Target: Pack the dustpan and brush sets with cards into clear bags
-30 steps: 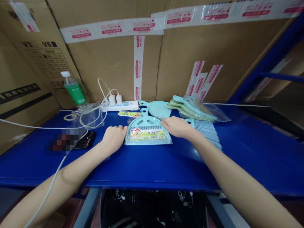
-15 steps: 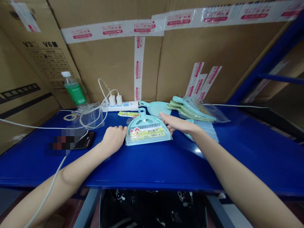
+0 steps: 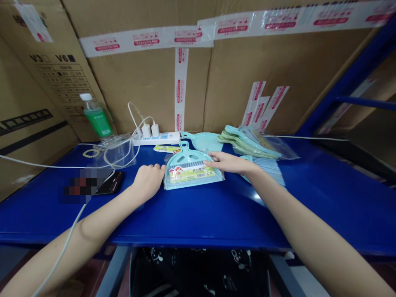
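Observation:
A light-blue dustpan with a brush (image 3: pixel 190 165), packed in a clear bag with a printed yellow-green label, lies flat on the blue table (image 3: pixel 198 218), its handle pointing away from me. My left hand (image 3: pixel 150 179) is closed at the bag's left edge, the curled fingertips against the plastic. My right hand (image 3: pixel 230 162) lies over the package's right side. Its thumb and forefinger are stretched out and apart on the bag, while the other fingers are hidden. Just beyond my right wrist rests a loose blue brush (image 3: pixel 269 167), partly covered by my forearm.
Behind the package lie another blue dustpan (image 3: pixel 207 141) and a pile of green and blue dustpans (image 3: pixel 247 142). A power strip (image 3: pixel 167 138) with chargers, tangled cables and a green-labelled bottle (image 3: pixel 98 119) stand back left. A black device (image 3: pixel 113 183) lies left. Cardboard (image 3: pixel 139 78) walls the rear.
My right hand has shifted left, from the package's right edge onto its top, with thumb and forefinger now over the bag. My left hand and the package stay where they were.

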### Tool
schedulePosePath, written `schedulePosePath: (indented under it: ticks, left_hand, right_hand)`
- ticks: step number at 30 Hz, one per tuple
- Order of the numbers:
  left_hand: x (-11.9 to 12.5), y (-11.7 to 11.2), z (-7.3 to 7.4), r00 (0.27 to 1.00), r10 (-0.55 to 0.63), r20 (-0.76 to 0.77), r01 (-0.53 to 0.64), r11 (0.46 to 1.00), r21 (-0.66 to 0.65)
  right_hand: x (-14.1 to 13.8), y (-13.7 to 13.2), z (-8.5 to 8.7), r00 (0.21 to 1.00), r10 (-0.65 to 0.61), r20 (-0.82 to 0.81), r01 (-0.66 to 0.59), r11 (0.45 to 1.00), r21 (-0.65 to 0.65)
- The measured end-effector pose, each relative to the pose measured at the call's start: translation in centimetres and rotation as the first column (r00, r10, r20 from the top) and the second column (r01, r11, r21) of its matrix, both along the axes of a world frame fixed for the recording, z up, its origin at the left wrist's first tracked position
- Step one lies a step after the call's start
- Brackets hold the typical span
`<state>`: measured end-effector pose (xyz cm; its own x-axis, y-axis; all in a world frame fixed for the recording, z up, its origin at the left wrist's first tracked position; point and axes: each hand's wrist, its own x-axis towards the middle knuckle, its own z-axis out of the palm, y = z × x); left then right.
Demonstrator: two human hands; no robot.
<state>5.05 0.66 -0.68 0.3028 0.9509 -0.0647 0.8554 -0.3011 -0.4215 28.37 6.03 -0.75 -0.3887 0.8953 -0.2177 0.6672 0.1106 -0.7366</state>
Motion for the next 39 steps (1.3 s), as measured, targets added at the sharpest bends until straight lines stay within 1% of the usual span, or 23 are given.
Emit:
schedulePosePath:
  ticks: [7, 10, 12, 16, 18, 22, 24, 26, 29, 31, 33, 36, 39]
  left_hand:
    - [0.0, 0.1, 0.0, 1.000, -0.006, -0.003, 0.006, 1.000, -0.014]
    - [-0.1, 0.2, -0.1, 1.000, -0.018, 0.007, 0.018, 1.000, -0.007]
    - [-0.1, 0.2, -0.2, 1.000, -0.027, 0.015, 0.027, 1.000, 0.000]
    - [-0.2, 0.3, -0.3, 0.999, -0.050, 0.021, 0.049, 0.999, 0.006]
    - [-0.2, 0.4, -0.2, 0.998, -0.058, 0.021, 0.058, 0.998, 0.013]
    - [-0.1, 0.3, 0.0, 0.994, -0.099, 0.045, 0.096, 0.993, 0.065]
    - [0.0, 0.2, 0.1, 0.988, -0.148, 0.054, 0.142, 0.985, 0.100]
    - [0.1, 0.1, 0.1, 0.975, -0.216, 0.049, 0.208, 0.969, 0.135]
    - [0.1, 0.1, 0.0, 0.926, -0.376, 0.030, 0.367, 0.915, 0.166]
    - [0.0, 0.0, -0.1, 0.870, -0.493, 0.020, 0.484, 0.860, 0.162]
    - [-0.2, 0.0, -0.3, 0.810, -0.586, 0.006, 0.577, 0.799, 0.171]
    - [-0.5, -0.1, -0.4, 0.704, -0.710, -0.037, 0.689, 0.668, 0.281]
    - [-0.6, -0.2, -0.5, 0.583, -0.809, -0.075, 0.744, 0.495, 0.450]
  right_hand:
    - [0.2, 0.4, -0.6, 0.999, -0.014, 0.052, 0.011, 0.998, 0.060]
    - [0.4, 0.7, -1.0, 0.999, -0.023, 0.040, 0.019, 0.995, 0.093]
    - [0.5, 0.9, -1.2, 0.999, -0.035, -0.013, 0.035, 0.997, 0.065]
    - [0.5, 0.9, -1.2, 0.987, -0.086, -0.134, 0.074, 0.993, -0.094]
    - [0.5, 0.8, -1.1, 0.979, -0.115, -0.167, 0.093, 0.987, -0.133]
    - [0.7, 0.7, -0.8, 0.972, -0.099, -0.212, 0.067, 0.986, -0.154]
    - [0.9, 0.6, -0.8, 0.972, -0.080, -0.222, 0.048, 0.988, -0.145]
    - [1.1, 0.6, -0.7, 0.972, -0.034, -0.233, 0.002, 0.991, -0.137]
    - [1.5, 0.5, -0.3, 0.968, 0.051, -0.247, -0.088, 0.986, -0.141]
    - [1.8, 0.5, 0.0, 0.967, 0.068, -0.245, -0.107, 0.983, -0.147]
    - [2.1, 0.5, 0.2, 0.968, 0.067, -0.241, -0.107, 0.981, -0.160]
    - [2.5, 0.6, 0.5, 0.961, 0.040, -0.273, -0.093, 0.979, -0.182]
    - [2.7, 0.6, 0.7, 0.932, -0.043, -0.361, -0.039, 0.975, -0.219]
